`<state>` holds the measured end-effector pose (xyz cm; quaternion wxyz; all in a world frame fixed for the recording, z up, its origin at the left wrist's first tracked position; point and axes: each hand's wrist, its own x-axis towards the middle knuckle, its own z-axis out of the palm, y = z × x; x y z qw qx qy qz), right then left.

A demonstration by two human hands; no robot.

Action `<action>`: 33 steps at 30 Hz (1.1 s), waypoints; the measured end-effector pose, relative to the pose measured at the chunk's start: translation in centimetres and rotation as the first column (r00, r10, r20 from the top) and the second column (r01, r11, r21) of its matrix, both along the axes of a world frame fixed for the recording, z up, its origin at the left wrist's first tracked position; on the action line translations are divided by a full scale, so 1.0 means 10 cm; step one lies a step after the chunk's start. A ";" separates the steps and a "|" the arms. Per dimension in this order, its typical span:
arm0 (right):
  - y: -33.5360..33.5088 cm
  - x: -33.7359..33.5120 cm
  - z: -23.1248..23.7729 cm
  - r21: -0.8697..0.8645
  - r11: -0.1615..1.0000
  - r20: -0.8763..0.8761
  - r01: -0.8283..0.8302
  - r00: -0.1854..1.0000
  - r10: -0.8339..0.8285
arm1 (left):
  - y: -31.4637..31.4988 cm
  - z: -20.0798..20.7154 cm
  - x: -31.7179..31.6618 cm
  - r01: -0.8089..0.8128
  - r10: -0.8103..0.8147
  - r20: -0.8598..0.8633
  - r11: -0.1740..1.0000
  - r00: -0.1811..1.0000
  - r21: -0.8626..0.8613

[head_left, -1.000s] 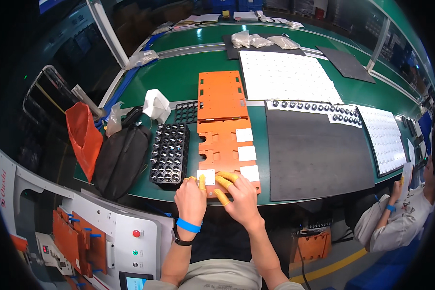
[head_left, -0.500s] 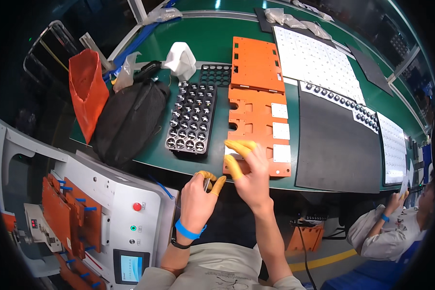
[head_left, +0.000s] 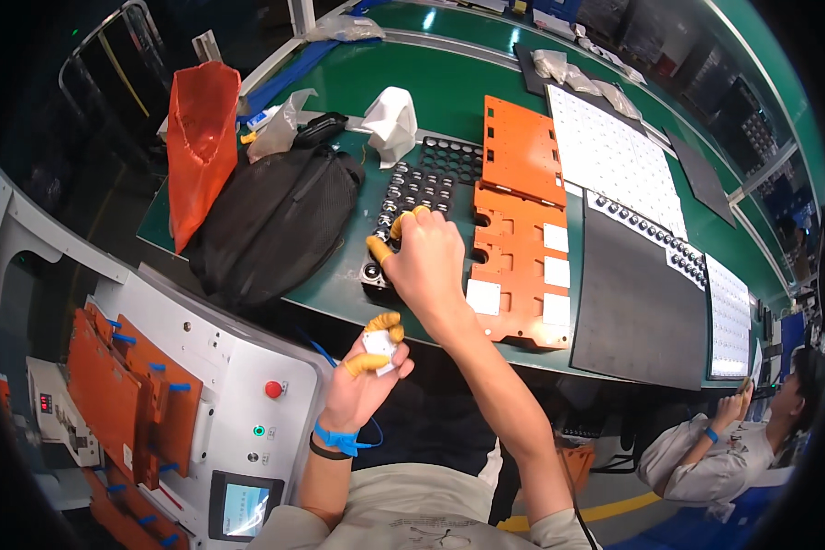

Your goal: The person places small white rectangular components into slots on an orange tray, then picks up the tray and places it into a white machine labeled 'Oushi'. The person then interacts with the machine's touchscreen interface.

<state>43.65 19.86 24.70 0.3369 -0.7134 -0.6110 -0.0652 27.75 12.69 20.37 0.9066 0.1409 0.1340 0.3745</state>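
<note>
My left hand (head_left: pixel 365 371), in yellow finger cots, is turned palm up at the table's front edge. A small white square plate (head_left: pixel 379 348) is pinched between its thumb and fingers. My right hand (head_left: pixel 426 261) reaches over the near part of a black tray (head_left: pixel 376 286) of round black-and-silver parts (head_left: pixel 419 190). Its thumb and fingers curl down among these parts, and what lies between the fingertips is hidden. Right of the tray lies an orange fixture (head_left: pixel 518 247) carrying several white square plates (head_left: pixel 556 270).
A black bag (head_left: pixel 284 225), a red bag (head_left: pixel 197 156) and a white container (head_left: pixel 391 124) are on the left. Black mats (head_left: pixel 642 293) and white panels (head_left: pixel 605 137) cover the right. A machine (head_left: pixel 275 348) stands at lower left; another person (head_left: pixel 706 449) sits at right.
My right hand has moved from the orange fixture left to the tray. The left hand has turned palm up, showing the white plate. The whole view has shifted.
</note>
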 end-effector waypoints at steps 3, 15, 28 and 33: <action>0.04 -0.01 0.04 -0.017 1.000 -0.004 0.019 1.000 -0.019 | 0.01 -0.03 0.00 -0.051 0.054 -0.025 0.992 0.998 0.114; -1.11 0.00 0.25 0.124 0.949 -0.650 -0.289 0.699 0.298 | 0.08 0.06 0.02 -0.180 0.196 -0.091 0.970 0.976 0.165; -1.31 0.13 0.05 0.287 0.926 -0.778 -0.243 0.505 0.374 | 0.09 -0.01 0.14 -0.144 0.146 0.006 0.973 0.989 0.183; -1.29 0.12 0.02 0.187 0.945 -0.757 -0.267 0.574 0.312 | -0.01 0.10 0.26 -0.233 0.316 -0.320 0.934 0.893 0.270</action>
